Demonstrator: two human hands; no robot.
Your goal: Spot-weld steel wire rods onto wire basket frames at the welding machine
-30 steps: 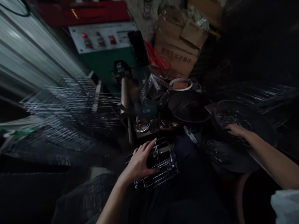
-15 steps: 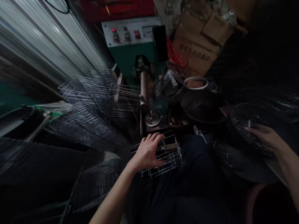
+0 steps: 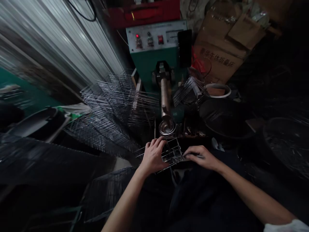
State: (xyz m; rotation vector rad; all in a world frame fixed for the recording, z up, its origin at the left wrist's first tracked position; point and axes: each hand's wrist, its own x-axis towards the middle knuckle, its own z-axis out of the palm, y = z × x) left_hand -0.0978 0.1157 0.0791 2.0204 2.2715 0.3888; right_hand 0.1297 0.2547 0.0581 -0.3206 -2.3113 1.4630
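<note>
Fingers curled over its top, my left hand [image 3: 154, 157] grips a small wire basket [image 3: 174, 153] made of crossed metal rods. My right hand [image 3: 202, 157] is closed in a pinch at the basket's right edge. A slim metal piece [image 3: 200, 156] shows at its fingers; its exact kind is too dark to tell. Just beyond the basket stands a green machine [image 3: 145, 64], whose thick metal rod [image 3: 165, 96] slopes down toward a round metal cup [image 3: 167, 128].
Stacked wire racks [image 3: 108, 106] lean at the left, close to my left arm. Dark round pans [image 3: 224, 117] and a basin of loose metal bits [image 3: 287, 145] lie at the right. A phone [image 3: 184, 48] hangs on the machine; a cardboard box [image 3: 217, 54] stands behind.
My right hand has come left from the basin of metal bits to the basket's right edge, with a small piece in its fingers. My left hand keeps its hold. The view has shifted left.
</note>
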